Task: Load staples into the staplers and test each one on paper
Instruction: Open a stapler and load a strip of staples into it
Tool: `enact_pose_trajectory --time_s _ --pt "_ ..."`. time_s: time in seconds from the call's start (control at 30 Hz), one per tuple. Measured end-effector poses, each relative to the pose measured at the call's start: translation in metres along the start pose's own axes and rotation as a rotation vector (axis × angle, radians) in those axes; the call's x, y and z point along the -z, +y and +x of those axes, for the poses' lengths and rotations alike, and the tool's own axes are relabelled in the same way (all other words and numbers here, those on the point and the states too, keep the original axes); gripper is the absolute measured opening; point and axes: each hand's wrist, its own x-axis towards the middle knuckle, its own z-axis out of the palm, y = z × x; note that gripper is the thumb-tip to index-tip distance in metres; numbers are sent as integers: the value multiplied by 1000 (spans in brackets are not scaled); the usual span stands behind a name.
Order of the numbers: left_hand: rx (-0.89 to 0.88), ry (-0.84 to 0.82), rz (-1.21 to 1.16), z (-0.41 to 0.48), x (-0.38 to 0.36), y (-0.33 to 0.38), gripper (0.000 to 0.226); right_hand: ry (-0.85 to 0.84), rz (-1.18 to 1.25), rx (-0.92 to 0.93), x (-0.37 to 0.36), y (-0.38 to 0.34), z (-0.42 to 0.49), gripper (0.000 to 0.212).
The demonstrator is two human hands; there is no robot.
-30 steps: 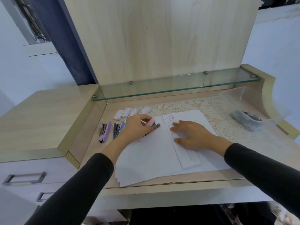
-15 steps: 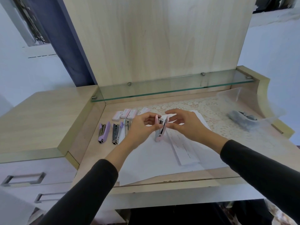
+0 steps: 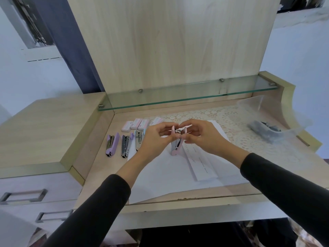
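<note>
A pink stapler (image 3: 176, 146) stands nearly on end above the white paper sheets (image 3: 165, 177), its top opened. My left hand (image 3: 156, 136) pinches its upper left side, and my right hand (image 3: 199, 134) pinches the upper right part, both at the open top. Three more staplers lie in a row at the left: a purple stapler (image 3: 111, 143), a dark one (image 3: 125, 144) and a silvery one (image 3: 138, 139), partly hidden by my left hand. Several small pink staple boxes (image 3: 137, 124) lie behind them.
A glass shelf (image 3: 187, 97) runs across the back above the desk. A clear plastic bag (image 3: 267, 129) with dark items lies at the right on a lace mat (image 3: 231, 122). A narrow printed slip (image 3: 199, 161) lies on the sheets. Drawers (image 3: 26, 195) sit at the lower left.
My left hand lifted the pink stapler off the paper. My right hand left the sheets and joined it at the stapler's top, which now stands open between both hands.
</note>
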Motion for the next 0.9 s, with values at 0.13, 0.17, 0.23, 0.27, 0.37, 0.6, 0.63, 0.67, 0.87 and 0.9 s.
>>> enact_pose_trajectory --time_s 0.13,0.17,0.23,0.27,0.37,0.6,0.63,0.67,0.87,0.9 --pt "-12 2 52 1 -1 0 41 19 -114 41 -3 -1 0 31" --pt "-19 7 54 1 -1 0 40 19 -141 49 -4 -1 0 31" --pt "-41 28 52 0 -2 -2 38 26 -162 65 -6 -2 -1 30" --pt "-54 40 53 -1 -3 -2 37 32 -163 73 -7 -3 -1 30" --pt "-91 73 59 -1 -4 -4 34 50 -187 110 -10 -4 -1 29" --pt "-124 96 59 -3 -4 -7 31 68 -226 140 -15 -8 -3 30" --pt "-127 101 64 -3 -5 -8 31 66 -227 147 -15 -8 -3 30" --pt "-129 105 63 -4 -5 -8 30 60 -230 152 -15 -8 -3 30" --pt "-48 132 -78 -9 4 -15 25 75 -62 -6 -8 6 1 35" --pt "-50 130 -70 -10 5 -16 25 70 -40 -13 -7 8 1 35"
